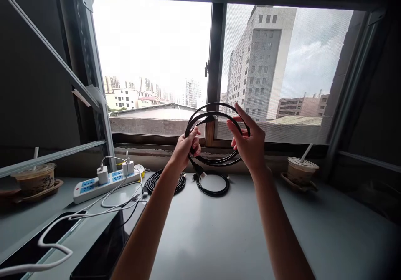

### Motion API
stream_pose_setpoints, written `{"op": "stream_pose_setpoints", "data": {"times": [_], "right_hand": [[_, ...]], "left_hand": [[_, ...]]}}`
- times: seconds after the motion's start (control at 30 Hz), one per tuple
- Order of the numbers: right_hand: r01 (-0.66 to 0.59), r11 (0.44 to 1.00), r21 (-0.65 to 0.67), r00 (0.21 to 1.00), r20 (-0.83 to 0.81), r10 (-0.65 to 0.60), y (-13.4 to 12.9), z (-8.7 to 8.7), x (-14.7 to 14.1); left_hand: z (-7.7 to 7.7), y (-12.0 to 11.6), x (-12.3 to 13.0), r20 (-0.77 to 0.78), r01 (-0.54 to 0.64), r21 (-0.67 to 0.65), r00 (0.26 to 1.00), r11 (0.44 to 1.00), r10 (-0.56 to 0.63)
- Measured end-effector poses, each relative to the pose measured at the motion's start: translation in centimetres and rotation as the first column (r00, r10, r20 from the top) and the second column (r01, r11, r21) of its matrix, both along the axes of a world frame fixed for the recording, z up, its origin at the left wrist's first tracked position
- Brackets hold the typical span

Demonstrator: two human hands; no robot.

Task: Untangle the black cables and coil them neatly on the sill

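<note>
A black cable (216, 162), wound in loose loops, is held up in front of the window above the table. My left hand (188, 143) is closed around the left side of the loops. One plug (210, 118) of the cable sticks out inside the ring, and another end hangs below my left fist. On the right side of the loops, my right hand (249, 136) has its thumb and fingers around the strands. Below, two more coiled black cables lie on the table: a thick coil (150, 185) partly behind my left forearm, and a smaller coil (216, 193).
A white power strip (84, 191) with two chargers stands at the left, white cords trailing across two dark-screened devices (100, 246). Drinks in cups sit in carriers at the left (34, 180) and right (300, 171). Metal shelf posts flank the window.
</note>
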State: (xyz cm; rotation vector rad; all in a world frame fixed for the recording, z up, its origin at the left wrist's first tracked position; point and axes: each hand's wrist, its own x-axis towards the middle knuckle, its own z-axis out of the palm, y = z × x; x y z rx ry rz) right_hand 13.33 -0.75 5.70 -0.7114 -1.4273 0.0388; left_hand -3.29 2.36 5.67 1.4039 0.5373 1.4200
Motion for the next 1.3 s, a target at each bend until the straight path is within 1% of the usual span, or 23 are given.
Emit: {"op": "stream_pose_setpoints", "data": {"times": [0.07,0.17,0.27,0.33,0.43,0.53,0.63,0.73,0.8,0.93,1.0,1.07,1.13,1.2,1.3], "right_hand": [[-0.021,0.999,-0.037,0.999,-0.035,0.02,0.3,-0.1,-0.1],[-0.044,0.998,-0.048,0.998,-0.046,0.042,0.5,-0.1,-0.1],[-0.082,0.995,-0.048,0.996,-0.038,0.08,0.5,0.1,0.0],[-0.099,0.994,-0.05,0.995,-0.024,0.098,0.7,0.1,0.1],[-0.08,0.996,-0.026,0.996,0.034,0.081,1.1,0.0,0.1],[-0.055,0.998,0.005,0.996,0.073,0.054,1.3,0.0,0.1],[-0.045,0.999,0.025,0.998,0.048,0.044,1.3,0.1,-0.1],[-0.026,0.997,0.074,0.999,-0.023,0.028,1.0,0.2,-0.3],[0.014,0.994,0.111,0.999,-0.05,-0.008,0.8,0.2,-0.5],[0.204,0.967,0.151,0.979,-0.029,-0.202,0.6,0.3,-0.6],[0.254,0.956,0.147,0.967,-0.007,-0.256,0.5,0.3,-0.6],[0.267,0.955,0.133,0.963,0.013,-0.271,0.6,0.3,-0.7],[0.262,0.961,0.092,0.963,0.046,-0.267,0.5,0.2,-0.9],[0.238,0.971,-0.001,0.966,0.104,-0.237,0.3,0.1,-1.1],[0.156,0.974,-0.163,0.976,0.177,-0.127,-0.4,0.0,-1.3]], "left_hand": [[0.0,0.0,-0.1,0.003,0.001,0.0,1.0,1.0,-0.001],[0.1,0.0,-0.3,-0.012,0.007,0.033,1.0,0.999,-0.007],[0.2,-0.1,-0.3,-0.078,0.012,0.091,0.997,0.996,-0.005],[0.1,-0.2,-0.4,-0.144,0.018,0.104,0.99,0.994,-0.002],[0.1,-0.3,-0.4,-0.225,0.048,0.099,0.974,0.994,-0.025],[0.3,-0.6,-0.3,-0.254,0.081,0.085,0.965,0.993,-0.057],[0.6,-1.2,0.0,-0.252,0.06,0.089,0.967,0.994,-0.036],[0.8,-1.7,0.3,-0.239,0.018,0.128,0.971,0.992,0.013],[0.9,-2.0,0.4,-0.209,-0.01,0.159,0.977,0.987,0.043],[1.1,-2.3,0.4,-0.206,-0.006,0.25,0.977,0.968,0.059],[1.2,-2.5,0.3,-0.213,-0.025,0.289,0.973,0.957,0.089],[1.4,-2.6,0.1,-0.223,-0.073,0.316,0.963,0.946,0.149],[1.6,-2.7,-0.1,-0.223,-0.146,0.331,0.948,0.932,0.227],[1.9,-2.8,-0.3,-0.191,-0.238,0.329,0.931,0.914,0.311],[2.3,-3.0,-0.8,-0.141,-0.332,0.318,0.91,0.888,0.391]]}}
